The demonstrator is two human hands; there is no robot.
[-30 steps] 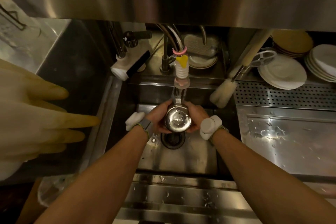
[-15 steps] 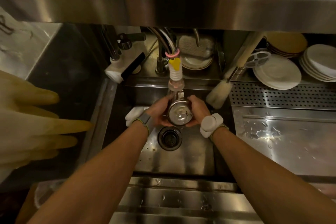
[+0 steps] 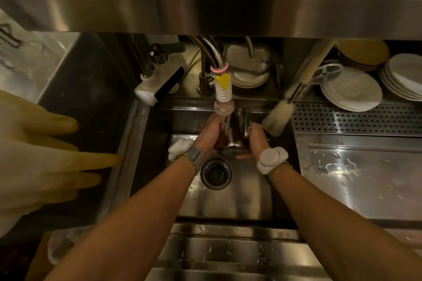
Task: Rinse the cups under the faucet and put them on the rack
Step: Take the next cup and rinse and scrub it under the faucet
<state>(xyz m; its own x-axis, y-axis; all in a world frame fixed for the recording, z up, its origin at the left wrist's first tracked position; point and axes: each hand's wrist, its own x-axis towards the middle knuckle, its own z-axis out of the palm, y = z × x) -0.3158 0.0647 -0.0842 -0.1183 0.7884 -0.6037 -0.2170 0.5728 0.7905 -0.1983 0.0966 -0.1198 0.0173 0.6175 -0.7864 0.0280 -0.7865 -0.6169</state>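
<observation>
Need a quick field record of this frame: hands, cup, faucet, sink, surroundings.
left hand: on the cup's left side
right hand: on the cup's right side
cup: metal, held in both hands right under the nozzle
nozzle: clear tip on a white ribbed hose; water flow hard to make out
sink: steel, drain below the cup
brush: leaning at the sink's back right corner
plates: stacked at back right
gloves: yellow, hanging at left
rack: not identifiable here
</observation>
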